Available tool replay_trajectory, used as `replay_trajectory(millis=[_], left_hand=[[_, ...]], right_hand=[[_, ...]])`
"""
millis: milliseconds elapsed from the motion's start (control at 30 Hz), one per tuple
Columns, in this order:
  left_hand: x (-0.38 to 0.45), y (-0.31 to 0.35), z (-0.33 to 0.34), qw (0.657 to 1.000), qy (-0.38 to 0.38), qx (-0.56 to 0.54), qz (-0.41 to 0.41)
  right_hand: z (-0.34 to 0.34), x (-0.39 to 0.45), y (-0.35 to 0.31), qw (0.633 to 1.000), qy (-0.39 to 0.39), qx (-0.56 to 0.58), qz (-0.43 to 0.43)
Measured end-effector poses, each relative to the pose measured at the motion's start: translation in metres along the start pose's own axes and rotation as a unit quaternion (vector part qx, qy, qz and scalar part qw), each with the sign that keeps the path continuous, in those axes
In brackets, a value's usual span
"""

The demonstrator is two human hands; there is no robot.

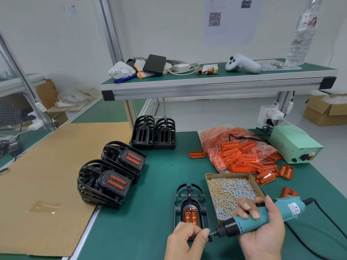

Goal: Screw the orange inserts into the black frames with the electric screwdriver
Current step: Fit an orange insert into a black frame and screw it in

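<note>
Green bench mat (150, 184), mid-batch: a screw being set on the driver bit.

Right hand (262, 228) grips the electric screwdriver (262, 216); left hand (185, 239) pinches at its tip, over the black frame (189, 205) with its orange insert (191, 214). Beyond the grip: two finished stacks (112, 175), two bare-frame stacks (154, 134), one screw box (232, 192), one bag of inserts (238, 151); much remains.

Green desk (150, 184) carries: cardboard sheet (47, 175) at left; 2 stacks of finished black frames (110, 177) mid-left; 2 stacks of bare frames (153, 134) far centre; 1 frame w/ orange insert (190, 207) near centre; screw tray (231, 192) just right of it; bag of orange inserts (236, 149) far right, loose ones beside; pale green power box (294, 145) far right.
</note>
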State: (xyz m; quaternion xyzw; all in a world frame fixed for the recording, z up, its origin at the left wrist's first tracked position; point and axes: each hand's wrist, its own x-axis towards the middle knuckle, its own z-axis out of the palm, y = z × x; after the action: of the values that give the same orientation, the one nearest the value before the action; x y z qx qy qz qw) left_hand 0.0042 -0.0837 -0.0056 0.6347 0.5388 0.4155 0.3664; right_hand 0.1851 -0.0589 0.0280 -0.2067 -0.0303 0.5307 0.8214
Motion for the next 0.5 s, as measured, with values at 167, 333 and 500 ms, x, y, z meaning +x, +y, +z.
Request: replay_trajectory(millis=[167, 333, 500], left_hand=[[-0.001, -0.003, 0.0, 1.0, -0.012, -0.001, -0.011], [-0.002, -0.004, -0.008, 0.997, -0.007, 0.037, 0.066], [0.009, -0.016, -0.022, 0.956, -0.01, 0.186, 0.227]], right_hand=[[0.005, -0.003, 0.0, 0.999, -0.033, -0.034, -0.004], [0.01, -0.001, 0.003, 0.995, -0.061, -0.076, -0.013], [0.029, 0.005, 0.014, 0.983, -0.095, -0.157, -0.03]])
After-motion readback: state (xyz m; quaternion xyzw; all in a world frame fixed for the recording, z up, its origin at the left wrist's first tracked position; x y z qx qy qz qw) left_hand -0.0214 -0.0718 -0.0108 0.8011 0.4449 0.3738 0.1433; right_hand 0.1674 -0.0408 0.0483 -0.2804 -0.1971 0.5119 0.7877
